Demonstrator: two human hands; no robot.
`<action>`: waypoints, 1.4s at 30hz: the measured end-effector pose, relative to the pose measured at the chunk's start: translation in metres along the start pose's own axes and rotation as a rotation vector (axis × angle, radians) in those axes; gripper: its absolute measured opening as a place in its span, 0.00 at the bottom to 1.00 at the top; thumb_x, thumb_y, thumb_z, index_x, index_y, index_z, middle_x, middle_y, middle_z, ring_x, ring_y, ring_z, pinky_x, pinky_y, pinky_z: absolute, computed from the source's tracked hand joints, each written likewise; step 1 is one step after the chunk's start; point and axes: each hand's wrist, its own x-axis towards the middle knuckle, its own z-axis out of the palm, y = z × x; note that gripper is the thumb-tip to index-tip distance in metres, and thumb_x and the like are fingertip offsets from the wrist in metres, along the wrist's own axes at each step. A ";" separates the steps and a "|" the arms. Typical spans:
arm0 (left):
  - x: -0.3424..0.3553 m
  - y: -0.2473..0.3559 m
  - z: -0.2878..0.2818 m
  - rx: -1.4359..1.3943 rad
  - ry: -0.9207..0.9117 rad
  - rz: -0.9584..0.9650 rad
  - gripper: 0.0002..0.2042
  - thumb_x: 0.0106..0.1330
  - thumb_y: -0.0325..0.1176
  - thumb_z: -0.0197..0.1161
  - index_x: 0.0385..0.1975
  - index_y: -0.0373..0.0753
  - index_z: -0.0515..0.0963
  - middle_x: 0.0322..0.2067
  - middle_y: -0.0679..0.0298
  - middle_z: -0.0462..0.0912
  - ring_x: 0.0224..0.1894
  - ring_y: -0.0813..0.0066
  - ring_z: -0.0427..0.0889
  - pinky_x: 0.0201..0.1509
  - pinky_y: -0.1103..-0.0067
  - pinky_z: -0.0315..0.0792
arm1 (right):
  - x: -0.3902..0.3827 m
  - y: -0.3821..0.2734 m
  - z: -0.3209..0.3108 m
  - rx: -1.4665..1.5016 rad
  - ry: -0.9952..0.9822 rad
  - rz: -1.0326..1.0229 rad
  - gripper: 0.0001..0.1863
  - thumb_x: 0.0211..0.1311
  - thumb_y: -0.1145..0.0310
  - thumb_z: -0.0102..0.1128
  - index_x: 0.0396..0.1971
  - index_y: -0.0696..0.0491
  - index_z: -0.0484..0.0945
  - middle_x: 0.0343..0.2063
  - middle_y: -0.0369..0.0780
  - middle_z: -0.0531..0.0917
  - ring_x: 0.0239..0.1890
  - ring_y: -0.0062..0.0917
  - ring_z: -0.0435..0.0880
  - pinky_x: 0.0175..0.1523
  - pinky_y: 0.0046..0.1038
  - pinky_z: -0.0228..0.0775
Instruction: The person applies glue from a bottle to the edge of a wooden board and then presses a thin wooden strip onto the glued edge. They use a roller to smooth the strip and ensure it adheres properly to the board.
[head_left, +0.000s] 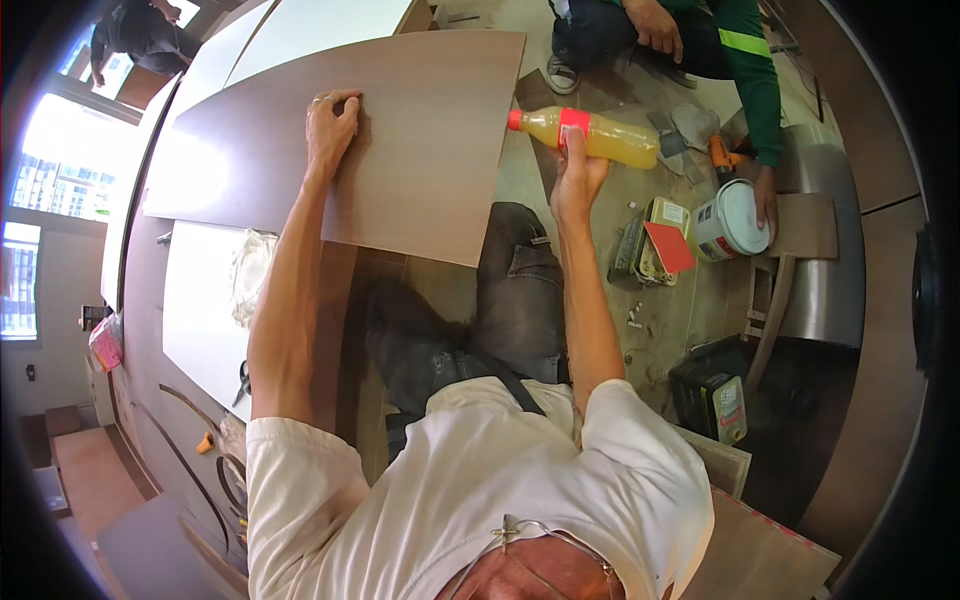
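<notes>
My right hand (pixel 580 182) is wrapped round a clear plastic bottle (pixel 622 142) of yellowish liquid, with a red cap and a red label. The bottle lies nearly level, its cap end just off the right edge of a large brown board (pixel 430 150). My left hand (pixel 333 128), with a ring on one finger, rests on that board. Its fingers are curled in, and whatever they may hold is hidden.
At the right, a co-worker's hand (pixel 766 205) touches a white lidded bucket (pixel 735 222). Near it are an orange drill (pixel 722 155), a tub with a red sheet (pixel 668 246) and a black container (pixel 708 398). Black-handled scissors (pixel 243 382) lie left of my arm.
</notes>
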 end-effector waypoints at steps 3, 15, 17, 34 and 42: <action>0.002 -0.007 -0.003 0.050 0.011 0.031 0.13 0.63 0.38 0.59 0.42 0.41 0.86 0.48 0.51 0.82 0.55 0.54 0.76 0.62 0.66 0.69 | -0.007 0.000 0.004 0.010 0.041 0.004 0.14 0.70 0.67 0.59 0.51 0.56 0.72 0.44 0.37 0.80 0.44 0.22 0.81 0.49 0.30 0.79; -0.004 -0.001 -0.007 -0.006 0.011 -0.005 0.14 0.63 0.38 0.59 0.41 0.40 0.86 0.48 0.50 0.82 0.53 0.54 0.78 0.60 0.66 0.70 | -0.031 -0.034 -0.014 0.096 0.003 0.220 0.19 0.71 0.56 0.57 0.49 0.56 0.74 0.43 0.41 0.82 0.46 0.29 0.84 0.48 0.38 0.83; -0.003 0.001 -0.007 0.000 0.004 0.011 0.14 0.64 0.38 0.59 0.41 0.40 0.86 0.48 0.50 0.82 0.53 0.54 0.78 0.60 0.66 0.70 | -0.028 -0.035 -0.014 0.104 -0.028 0.234 0.20 0.71 0.53 0.56 0.49 0.56 0.75 0.43 0.42 0.83 0.46 0.30 0.84 0.48 0.39 0.84; -0.003 -0.004 -0.006 -0.026 0.037 0.013 0.14 0.62 0.38 0.59 0.41 0.39 0.86 0.45 0.48 0.83 0.51 0.53 0.81 0.58 0.67 0.73 | -0.089 -0.031 -0.002 0.068 0.007 0.116 0.18 0.72 0.67 0.56 0.57 0.56 0.68 0.56 0.45 0.76 0.54 0.27 0.79 0.57 0.34 0.75; 0.002 -0.007 0.001 0.008 0.007 0.052 0.15 0.64 0.40 0.59 0.43 0.41 0.86 0.45 0.51 0.83 0.51 0.57 0.79 0.59 0.68 0.71 | -0.047 -0.018 0.002 0.101 -0.029 0.074 0.21 0.70 0.68 0.58 0.59 0.57 0.67 0.52 0.43 0.79 0.52 0.23 0.79 0.54 0.26 0.73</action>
